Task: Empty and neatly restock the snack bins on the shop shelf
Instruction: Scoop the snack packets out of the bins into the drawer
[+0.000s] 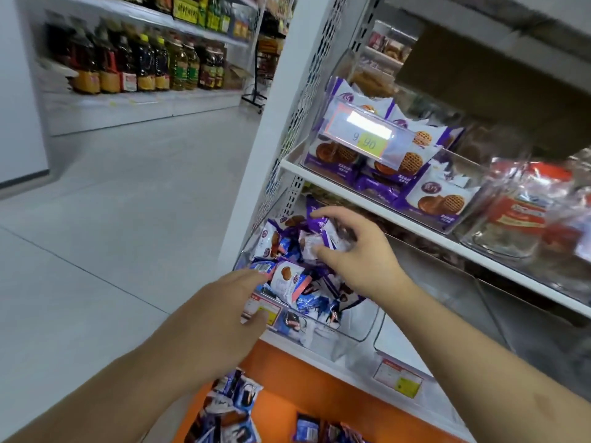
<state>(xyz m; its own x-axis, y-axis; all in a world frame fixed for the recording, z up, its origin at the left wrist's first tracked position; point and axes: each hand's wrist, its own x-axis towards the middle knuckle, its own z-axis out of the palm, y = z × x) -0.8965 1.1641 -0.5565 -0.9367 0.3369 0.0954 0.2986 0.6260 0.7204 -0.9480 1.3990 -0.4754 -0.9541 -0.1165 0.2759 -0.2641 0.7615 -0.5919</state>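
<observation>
A clear plastic bin on the lower shelf holds a heap of purple, blue and white snack packets. My right hand reaches into the bin from the right and pinches a purple and white packet between thumb and fingers. At the bin's front left corner my left hand rests with relaxed fingers beside the packets and the price tag, holding nothing I can see. Several loose packets lie below on the orange base.
On the shelf above stands a clear bin of purple biscuit packs with a price tag, and beside it a bin of red-labelled packs. A clear bin sits right of the snack bin. Across the grey floor, shelves hold oil bottles.
</observation>
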